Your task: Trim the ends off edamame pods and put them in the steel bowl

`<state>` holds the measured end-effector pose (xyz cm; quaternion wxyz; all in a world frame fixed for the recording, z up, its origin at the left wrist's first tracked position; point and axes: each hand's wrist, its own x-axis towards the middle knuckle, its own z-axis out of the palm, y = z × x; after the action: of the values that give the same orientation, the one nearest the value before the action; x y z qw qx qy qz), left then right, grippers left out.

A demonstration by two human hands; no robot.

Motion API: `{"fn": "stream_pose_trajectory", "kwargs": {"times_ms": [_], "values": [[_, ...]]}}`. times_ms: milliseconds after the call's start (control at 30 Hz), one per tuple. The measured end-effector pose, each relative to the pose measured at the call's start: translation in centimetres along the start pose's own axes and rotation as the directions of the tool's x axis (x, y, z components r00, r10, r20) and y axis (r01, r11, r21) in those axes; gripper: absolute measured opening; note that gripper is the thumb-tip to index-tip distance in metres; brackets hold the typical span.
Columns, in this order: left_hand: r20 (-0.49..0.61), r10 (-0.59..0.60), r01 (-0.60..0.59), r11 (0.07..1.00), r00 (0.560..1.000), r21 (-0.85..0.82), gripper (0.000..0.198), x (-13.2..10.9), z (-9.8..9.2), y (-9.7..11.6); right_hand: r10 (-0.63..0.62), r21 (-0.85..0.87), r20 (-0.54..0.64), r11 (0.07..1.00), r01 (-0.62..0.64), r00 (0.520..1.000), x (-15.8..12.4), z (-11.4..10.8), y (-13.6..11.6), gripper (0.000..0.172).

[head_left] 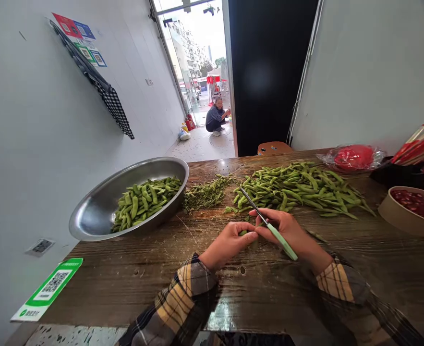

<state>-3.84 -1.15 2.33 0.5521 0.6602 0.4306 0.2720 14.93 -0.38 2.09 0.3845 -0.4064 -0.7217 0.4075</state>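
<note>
Near the middle of the wooden table, my left hand (233,242) pinches a green pod (243,232) between thumb and fingers. Touching it on the right, my right hand (282,228) is closed round scissors (279,237) with pale green handles, their dark blades pointing up and to the left. Behind the hands lies a wide pile of green pods (298,187). Left of that pile is a smaller heap of green trimmings (210,193). A large metal bowl (96,206) at the left, tilted in view, holds many pods.
At the right are a round container of dark red pieces (417,204), a red item in clear plastic (356,156) and red-wrapped sticks (418,144). A green QR card (49,288) lies at the left table edge (100,307). A person (215,117) squats by the doorway.
</note>
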Motion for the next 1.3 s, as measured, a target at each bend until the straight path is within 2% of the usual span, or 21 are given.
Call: {"fn": "stream_pose_trajectory", "kwargs": {"times_ms": [133, 267, 500, 633, 867, 1100, 1300], "values": [[0.089, -0.047, 0.067, 0.968, 0.995, -0.241, 0.042, -0.2, 0.2, -0.5, 0.024, 0.024, 0.042, 0.999, -0.025, 0.999, -0.1, -0.1, 0.1, 0.039], [0.085, -0.061, 0.088, 0.925, 0.995, -0.37, 0.042, -0.2, 0.6, -0.7, 0.078, 0.017, 0.07, 0.997, -0.08, 0.995, -0.4, -0.3, 0.7, 0.041], [0.018, -0.072, 0.074, 0.932, 0.997, -0.354, 0.038, -0.4, 1.0, -0.7, 0.201, 0.067, 0.099, 0.976, -0.208, 0.975, -1.0, -0.5, 3.4, 0.048], [0.005, -0.083, 0.079, 0.93, 0.997, -0.358, 0.036, -0.2, 1.2, -1.1, 0.234, 0.069, 0.082, 0.968, -0.24, 0.969, -1.0, -0.5, 3.9, 0.051], [-0.026, -0.126, 0.108, 0.926, 0.992, -0.361, 0.035, -0.2, 1.2, -1.1, 0.247, 0.019, 0.026, 0.969, -0.248, 0.969, -0.9, -0.5, 2.9, 0.051], [-0.046, -0.066, 0.045, 0.931, 0.997, -0.362, 0.035, 0.1, 1.1, -1.4, 0.186, -0.025, 0.037, 0.982, -0.185, 0.982, -0.7, -0.2, 1.3, 0.048], [-0.038, 0.042, -0.052, 0.949, 0.998, -0.312, 0.035, 0.4, 1.3, -1.8, 0.126, -0.067, 0.024, 0.99, -0.124, 0.992, -0.5, 0.3, 0.1, 0.042]]}}
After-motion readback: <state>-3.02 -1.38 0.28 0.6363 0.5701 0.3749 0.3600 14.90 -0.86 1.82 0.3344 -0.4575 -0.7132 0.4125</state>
